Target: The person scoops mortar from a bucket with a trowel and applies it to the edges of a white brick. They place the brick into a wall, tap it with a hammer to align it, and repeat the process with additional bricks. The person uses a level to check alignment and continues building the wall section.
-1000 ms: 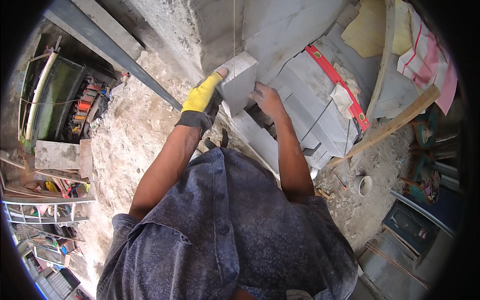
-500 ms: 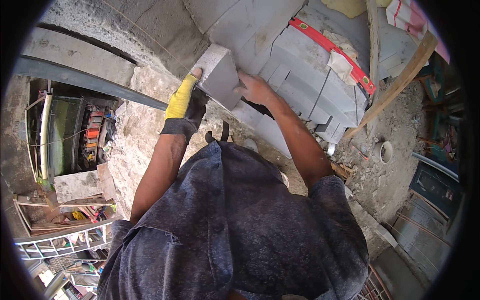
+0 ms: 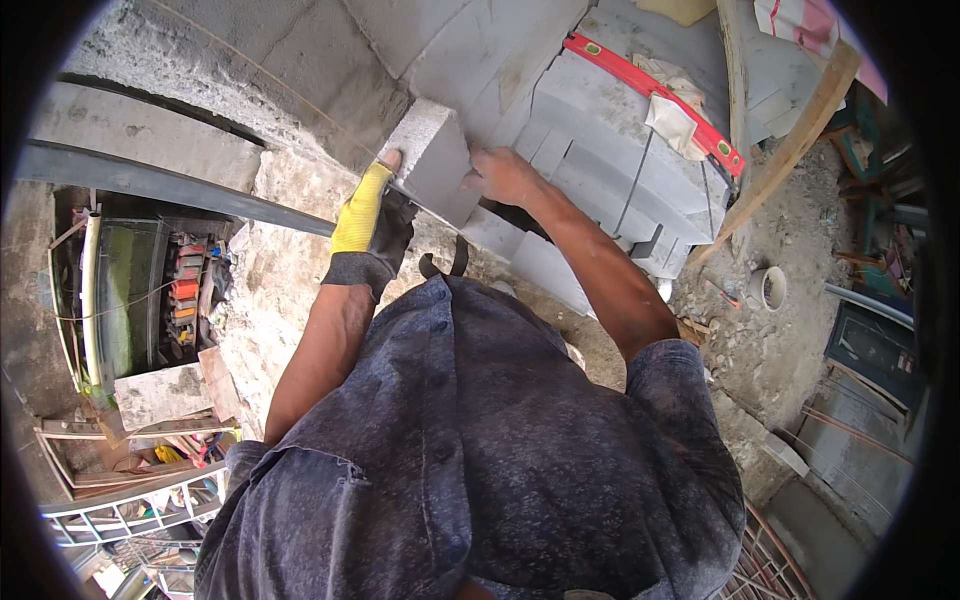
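Note:
A light grey concrete block (image 3: 437, 165) is held between my two hands, tilted, beside the wall at the upper middle. My left hand (image 3: 372, 220), in a yellow and black glove, grips its left end with the thumb on the near edge; the other fingers are hidden beneath. My bare right hand (image 3: 505, 178) is closed against the block's right side, its fingertips at the edge. More pale grey blocks (image 3: 550, 268) lie just right of and below the held one.
A red spirit level (image 3: 655, 95) and a pale cloth (image 3: 672, 125) lie on stacked blocks at the upper right. A wooden pole (image 3: 790, 150) leans there. A string (image 3: 265, 70) runs along the wall. A metal beam (image 3: 170, 185) juts in from the left. A white bucket (image 3: 768, 288) stands on rubble.
The view has shifted slightly, so the surroundings sit a little differently. The block stays between both hands, with little visible movement against the wall.

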The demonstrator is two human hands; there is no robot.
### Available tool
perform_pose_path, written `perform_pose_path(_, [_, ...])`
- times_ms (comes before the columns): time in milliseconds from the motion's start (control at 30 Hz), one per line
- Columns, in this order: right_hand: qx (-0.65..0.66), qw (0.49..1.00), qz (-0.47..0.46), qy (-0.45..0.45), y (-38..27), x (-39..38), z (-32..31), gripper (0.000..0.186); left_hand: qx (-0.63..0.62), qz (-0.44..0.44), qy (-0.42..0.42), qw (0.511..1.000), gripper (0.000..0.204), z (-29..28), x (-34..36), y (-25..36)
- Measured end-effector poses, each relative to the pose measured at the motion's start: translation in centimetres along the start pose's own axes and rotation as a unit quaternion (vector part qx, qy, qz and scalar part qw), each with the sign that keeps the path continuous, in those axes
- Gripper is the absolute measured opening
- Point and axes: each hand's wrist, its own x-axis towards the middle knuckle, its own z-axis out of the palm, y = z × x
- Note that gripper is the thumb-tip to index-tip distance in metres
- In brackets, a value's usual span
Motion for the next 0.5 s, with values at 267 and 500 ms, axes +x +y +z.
perform_pose_path(267, [-0.009,1.0,-0.025,0.007,-1.2,0.3,-1.0,0.046,-0.028,-0.018,0.032,0.999,0.048,-0.2,-0.5,0.4])
perform_pose_path(500, [0.019,0.998,-0.031,0.046,-1.3,0.9,-0.1,0.033,-0.191,-0.014,0.09,0.977,0.038,-4.8,0.8,-8.6])
